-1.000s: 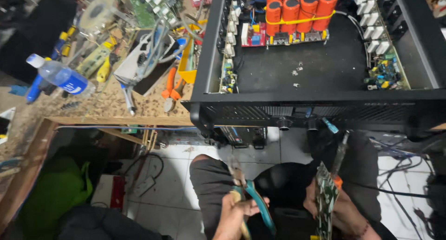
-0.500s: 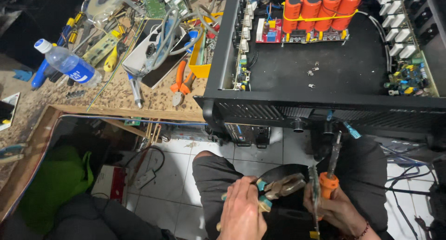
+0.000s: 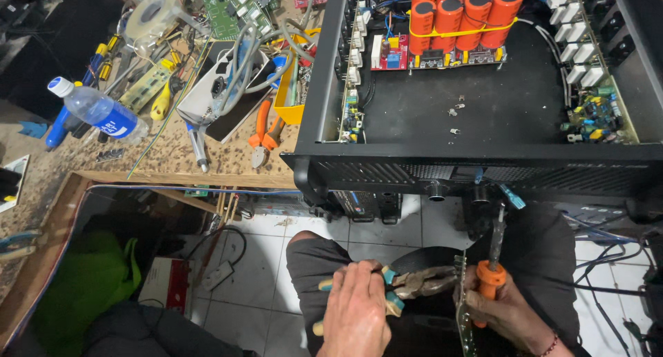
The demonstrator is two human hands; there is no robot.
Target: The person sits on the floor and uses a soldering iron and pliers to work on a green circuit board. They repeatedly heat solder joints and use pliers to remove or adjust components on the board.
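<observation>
since the earlier frames the pliers have swung from pointing down in the lap to lying level, their nose now reaching across to the narrow board, and the orange-handled tool has come up beside that board.

left hand (image 3: 357,309) is closed around the yellow-and-teal grips of the worn grey metal pliers (image 3: 414,285); the nose of the pliers touches the upper edge of the thin green circuit board strip (image 3: 461,298), though whether it pinches the strip cannot be told. right hand (image 3: 507,314) is wrapped around the strip, held edge-on and upright over the lap, and the same hand grips the orange-handled soldering iron (image 3: 492,260), whose dark metal shaft points up toward the bench. the two hands sit close together, low in the view, above dark trousers and the white tiled floor (image 3: 262,274).

just above them, the big black open metal amplifier chassis (image 3: 483,167) overhangs the edge of the speckled wooden workbench (image 3: 166,160). inside it a bank of orange cylindrical capacitors (image 3: 459,15) stands at the back beside a red board, and a few loose screws lie on the black floor of the case.

left of the chassis lie orange-handled cutters (image 3: 262,132), a yellow plastic tray (image 3: 289,98), a white box with grey cables (image 3: 224,88), a roll of clear tape (image 3: 155,15) and a clear plastic water bottle with a blue label (image 3: 97,112). under the bench, a green bag (image 3: 86,284) rests on the floor.
</observation>
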